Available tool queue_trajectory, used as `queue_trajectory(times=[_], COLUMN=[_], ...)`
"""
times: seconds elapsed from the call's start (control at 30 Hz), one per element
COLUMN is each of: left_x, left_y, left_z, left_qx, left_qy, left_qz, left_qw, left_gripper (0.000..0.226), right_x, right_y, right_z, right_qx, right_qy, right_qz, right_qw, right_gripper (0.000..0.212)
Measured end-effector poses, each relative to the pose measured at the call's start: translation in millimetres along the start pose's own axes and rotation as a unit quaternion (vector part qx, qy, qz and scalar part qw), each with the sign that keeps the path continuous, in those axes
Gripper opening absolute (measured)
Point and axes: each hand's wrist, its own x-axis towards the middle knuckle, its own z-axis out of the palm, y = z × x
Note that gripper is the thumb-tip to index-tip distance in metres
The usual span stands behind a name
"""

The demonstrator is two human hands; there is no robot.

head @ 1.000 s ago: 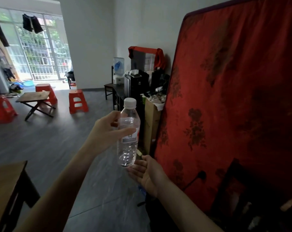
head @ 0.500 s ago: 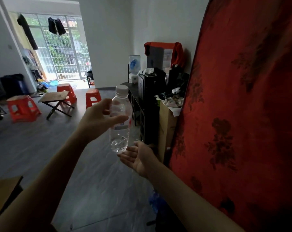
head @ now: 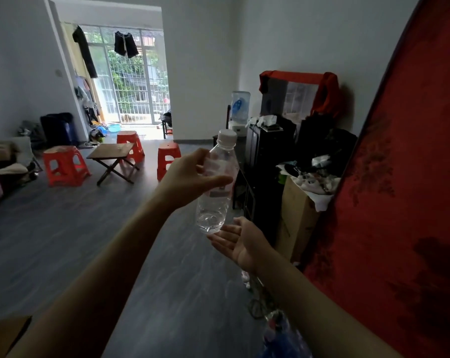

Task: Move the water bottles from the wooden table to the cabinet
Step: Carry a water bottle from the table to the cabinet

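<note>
Left hand (head: 190, 177) grips the water bottle (head: 216, 187) mid-body; right hand (head: 238, 240) lies flat beneath. Advise steady upright carry to the far cabinet (head: 263, 171).

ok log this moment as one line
left hand grips water bottle | right hand open, palm up under its base | bottle upright, capped | mid-room, near black cabinet

Bare forearms, no sleeves, unadorned hands
</note>
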Motion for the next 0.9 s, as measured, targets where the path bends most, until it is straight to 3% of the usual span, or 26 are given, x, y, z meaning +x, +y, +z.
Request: queue_trajectory(times=[0.13, 0.9], left_x=[71.9, 441.1], left_y=[-48.2, -280.4], left_z=[-21.1, -33.7], left_qx=[-0.017, -0.068], left_qy=[-0.012, -0.032], left_qz=[-0.021, -0.027], left_qw=[1.000, 0.997], left_gripper=[0.044, 0.042], right_x=[68.1, 426.2], right_y=[-31.5, -248.5], right_z=[25.0, 76.4], right_qx=[0.003, 0.015], right_qy=[0.005, 0.022], right_qz=[-0.008, -0.042], right_qw=[1.000, 0.999], right_gripper=[0.035, 0.041])
